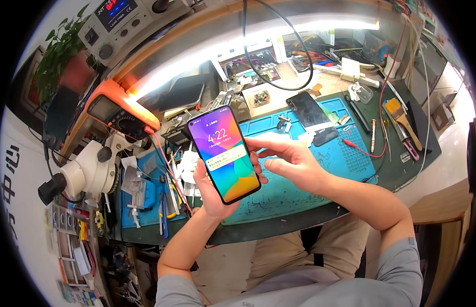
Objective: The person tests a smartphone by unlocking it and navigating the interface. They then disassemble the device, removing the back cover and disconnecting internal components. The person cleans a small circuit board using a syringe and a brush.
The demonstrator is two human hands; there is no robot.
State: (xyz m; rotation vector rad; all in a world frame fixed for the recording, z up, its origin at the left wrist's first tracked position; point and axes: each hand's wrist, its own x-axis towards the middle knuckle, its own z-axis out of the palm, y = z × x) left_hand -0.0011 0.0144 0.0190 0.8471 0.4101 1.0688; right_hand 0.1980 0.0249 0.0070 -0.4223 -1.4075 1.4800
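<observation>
A smartphone (225,176) with a lit, colourful lock screen is held upright over the front of the workbench. My left hand (213,197) is wrapped round it from below, the thumb along its left edge and fingertips showing at its right edge. My right hand (299,165) reaches in from the right, its index fingertip at the phone's right edge. Its thumb stands apart from the index finger, and it grips nothing that I can see. Beneath both hands lies a blue repair mat (279,202). On it, farther back, rests a dark phone (307,111).
An orange multimeter (123,110) leans at the back left, above a white microscope part (84,171). Tweezers and other hand tools (166,207) lie left of the mat. At right are a brush (404,123), a screwdriver (373,135) and a red probe lead (358,147). A black cable loop (310,61) hangs behind.
</observation>
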